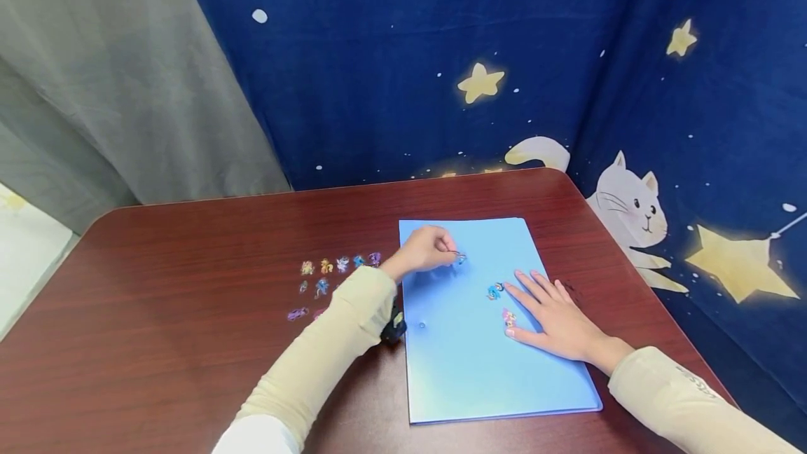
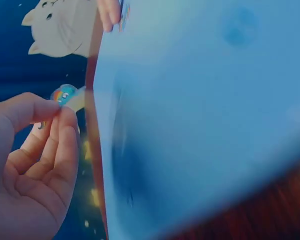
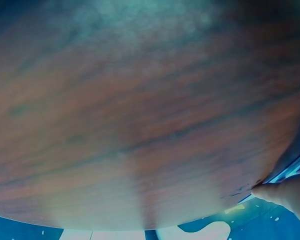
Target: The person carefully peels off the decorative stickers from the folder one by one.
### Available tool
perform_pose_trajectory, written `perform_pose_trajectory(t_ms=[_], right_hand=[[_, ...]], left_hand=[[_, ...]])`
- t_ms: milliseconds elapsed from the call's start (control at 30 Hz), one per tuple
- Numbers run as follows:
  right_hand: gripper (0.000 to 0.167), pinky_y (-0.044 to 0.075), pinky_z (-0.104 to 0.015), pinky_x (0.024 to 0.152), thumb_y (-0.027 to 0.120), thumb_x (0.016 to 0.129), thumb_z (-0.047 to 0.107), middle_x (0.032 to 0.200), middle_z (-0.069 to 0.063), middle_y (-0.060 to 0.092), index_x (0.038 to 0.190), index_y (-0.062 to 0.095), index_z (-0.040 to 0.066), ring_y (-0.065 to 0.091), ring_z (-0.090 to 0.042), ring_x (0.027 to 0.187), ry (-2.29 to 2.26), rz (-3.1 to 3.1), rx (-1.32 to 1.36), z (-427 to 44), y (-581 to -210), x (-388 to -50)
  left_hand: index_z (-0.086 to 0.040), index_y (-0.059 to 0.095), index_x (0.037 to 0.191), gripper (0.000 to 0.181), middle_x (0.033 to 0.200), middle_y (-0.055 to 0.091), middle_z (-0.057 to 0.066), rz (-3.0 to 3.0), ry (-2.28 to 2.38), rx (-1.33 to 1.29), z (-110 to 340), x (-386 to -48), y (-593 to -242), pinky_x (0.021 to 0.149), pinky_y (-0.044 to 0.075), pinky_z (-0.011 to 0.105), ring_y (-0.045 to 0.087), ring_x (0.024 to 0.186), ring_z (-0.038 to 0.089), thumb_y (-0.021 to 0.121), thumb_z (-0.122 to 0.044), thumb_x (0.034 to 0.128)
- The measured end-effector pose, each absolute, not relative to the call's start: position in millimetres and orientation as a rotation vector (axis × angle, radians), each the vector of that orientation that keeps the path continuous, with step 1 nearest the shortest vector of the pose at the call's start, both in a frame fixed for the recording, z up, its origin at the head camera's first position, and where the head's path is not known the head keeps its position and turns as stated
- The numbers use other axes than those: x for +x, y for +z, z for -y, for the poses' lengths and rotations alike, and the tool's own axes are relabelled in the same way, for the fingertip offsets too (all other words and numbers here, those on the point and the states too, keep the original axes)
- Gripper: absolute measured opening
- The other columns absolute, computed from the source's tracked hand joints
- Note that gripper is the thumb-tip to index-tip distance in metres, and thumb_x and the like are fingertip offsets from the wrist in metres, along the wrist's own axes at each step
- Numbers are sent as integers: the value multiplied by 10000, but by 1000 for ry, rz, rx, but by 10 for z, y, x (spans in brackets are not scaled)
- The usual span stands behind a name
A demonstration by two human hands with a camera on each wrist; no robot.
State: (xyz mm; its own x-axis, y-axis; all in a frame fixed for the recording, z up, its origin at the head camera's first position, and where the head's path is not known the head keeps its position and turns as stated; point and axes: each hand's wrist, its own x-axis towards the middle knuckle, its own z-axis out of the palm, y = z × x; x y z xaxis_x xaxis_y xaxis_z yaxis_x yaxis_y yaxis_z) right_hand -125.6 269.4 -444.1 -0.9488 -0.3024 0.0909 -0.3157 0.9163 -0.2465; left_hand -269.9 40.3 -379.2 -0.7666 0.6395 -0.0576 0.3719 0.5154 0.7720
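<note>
Between thumb and index finger, my left hand (image 1: 430,249) pinches a small pony sticker (image 2: 64,95) with a blue face and rainbow mane. It is held above the upper part of a blue folder (image 1: 473,377). My right hand (image 1: 557,317) lies flat with fingers spread on the folder's right side. Beside its fingertips, a blue pony sticker (image 1: 494,291) and a pink and yellow pony sticker (image 1: 508,318) lie on the folder. The right wrist view shows mostly blurred tabletop, with part of a finger (image 3: 280,194) at the lower right.
Left of the folder, several small pony stickers (image 1: 325,266) lie in rows on the dark wooden table (image 1: 157,342); the left forearm covers part of them. A blue starry curtain (image 1: 391,76) hangs behind the table's far edge. A small round dot (image 1: 422,326) marks the folder's left side.
</note>
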Motion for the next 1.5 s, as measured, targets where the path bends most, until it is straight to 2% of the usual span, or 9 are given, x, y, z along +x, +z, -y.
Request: perform_pose_trajectory(t_ms=[167, 333, 600, 767, 900, 1000, 1133, 1500], right_hand=[[726, 133, -630, 936, 528, 785, 566, 1417, -127, 255, 1361, 352, 160, 151, -365, 1290, 411, 3009, 494, -2702, -4429, -1250], [722, 141, -633, 931, 529, 788, 559, 1416, -131, 256, 1362, 349, 158, 157, -370, 1286, 403, 3002, 502, -2709, -4427, -1246], [719, 145, -629, 932, 528, 792, 553, 1415, -130, 257, 1358, 356, 143, 172, -369, 1282, 404, 3001, 515, -2694, -4436, -1235], [718, 149, -626, 931, 532, 790, 553, 1412, -131, 263, 1355, 360, 146, 179, -371, 1279, 404, 2994, 522, -2689, -4432, -1226], [717, 143, -623, 936, 523, 794, 560, 1417, -124, 255, 1360, 352, 154, 164, -366, 1286, 407, 3011, 516, -2695, -4422, -1227], [715, 145, -625, 935, 524, 793, 558, 1415, -125, 260, 1359, 354, 156, 165, -364, 1286, 409, 3007, 517, -2701, -4417, -1225], [709, 150, -628, 929, 536, 792, 545, 1408, -131, 272, 1356, 360, 152, 176, -366, 1280, 418, 2987, 521, -2707, -4430, -1218], [709, 151, -630, 925, 541, 788, 546, 1404, -133, 278, 1353, 364, 155, 184, -371, 1276, 417, 2971, 525, -2699, -4444, -1226]], left_hand=[[-33, 625, 872, 79, 737, 585, 30, -2385, 1199, 861, -27, -2659, -3800, 529, 423, 217, 489, 590, 106, 596, -49, 800], [-20, 629, 881, 92, 768, 606, 41, -2366, 1258, 873, 305, -2573, -3794, 604, 441, 226, 518, 658, 133, 556, -40, 828], [-5, 568, 841, 45, 709, 593, 105, -2369, 1334, 823, 794, -2453, -3861, 528, 475, 335, 559, 620, 248, 539, -38, 851], [-18, 582, 831, 48, 758, 597, 87, -2459, 1294, 745, 1072, -2385, -3915, 514, 468, 338, 560, 600, 230, 549, -47, 851], [-46, 612, 820, 62, 782, 587, 29, -2526, 1231, 727, 1252, -2344, -3944, 590, 436, 295, 533, 645, 166, 572, -83, 849], [-36, 619, 831, 73, 761, 589, 45, -2490, 1241, 684, 1331, -2318, -3959, 576, 445, 307, 527, 638, 172, 573, -89, 851], [1, 613, 831, 86, 724, 591, 73, -2421, 1281, 638, 1360, -2305, -3990, 486, 444, 303, 520, 566, 183, 590, -81, 838], [-27, 609, 732, 53, 635, 602, 14, -2590, 1135, 761, 1322, -2319, -4079, 446, 411, 230, 493, 518, 82, 651, -38, 762]])
